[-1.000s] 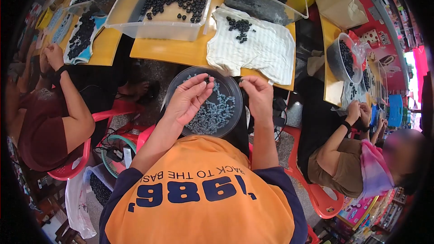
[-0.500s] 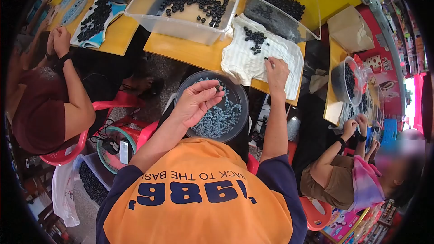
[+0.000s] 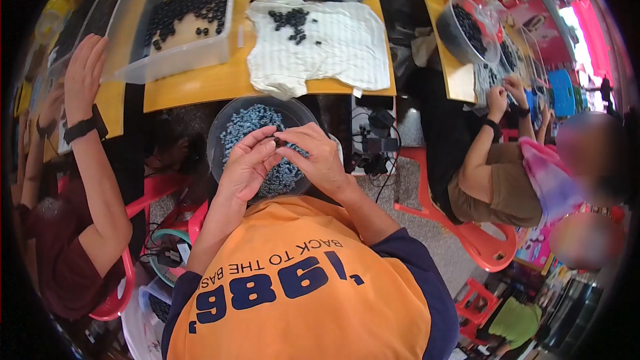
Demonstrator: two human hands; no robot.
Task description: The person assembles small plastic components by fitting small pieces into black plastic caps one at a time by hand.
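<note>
Narrow in both hands, the grip closes at the fingertips, left hand (image 3: 248,165) meeting right hand (image 3: 315,157) on what looks like a small dark piece (image 3: 277,141), held above the round tub (image 3: 298,112) of blue pieces (image 3: 250,122) just on the near side of the worktop (image 3: 193,93). Should either pinch loosen or the fingertips knock together, that piece could drop among the blue ones; fingers partly hide it, so a slip might go unnoticed.

Lone head-worn fisheye view, facing forward, down; left hand (image 3: 247,167), right hand (image 3: 320,153) near.
</note>
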